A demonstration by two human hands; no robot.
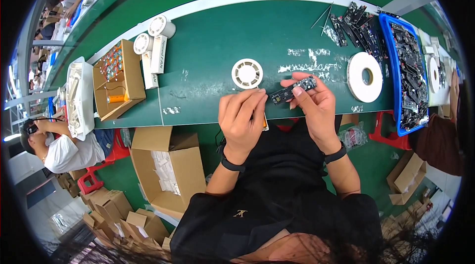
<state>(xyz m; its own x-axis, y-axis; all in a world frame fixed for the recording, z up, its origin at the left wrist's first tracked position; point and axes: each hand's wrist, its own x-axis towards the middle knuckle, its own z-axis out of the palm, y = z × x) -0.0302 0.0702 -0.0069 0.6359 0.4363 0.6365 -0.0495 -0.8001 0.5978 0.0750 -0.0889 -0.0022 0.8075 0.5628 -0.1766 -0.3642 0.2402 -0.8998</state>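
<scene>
You're holding a small black circuit board (293, 89) up off the green tabletop (213, 51), at about the 12 o'clock of your lap. Your right hand (316, 108) is pinching its right end between thumb and fingertips — likely keeping it level so the other hand can work on it. Your left hand (243, 118) is curled, its fingertips meeting the board's left end; something orange-edged is showing under that hand, can't tell what.

Around the board:
- White round spool (247, 74) lying flat at 11 o'clock, just beyond your left fingers, within easy reach.
- Large white tape roll (365, 77) at 3 o'clock, near your right hand.
- Blue tray (402, 76) full of dark boards at 2–3 o'clock, with more loose boards (357, 28) on the tabletop beside it — probably the stock pile.
- Open cardboard box (118, 79) with round orange and blue parts at 9 o'clock, well apart.
- Two white round fan-like parts (152, 36) at 10 o'clock.
- Carton (170, 170) on the floor at 7 o'clock, holding white packets.

Another person is sitting at far 8 o'clock; not touching your things.
</scene>
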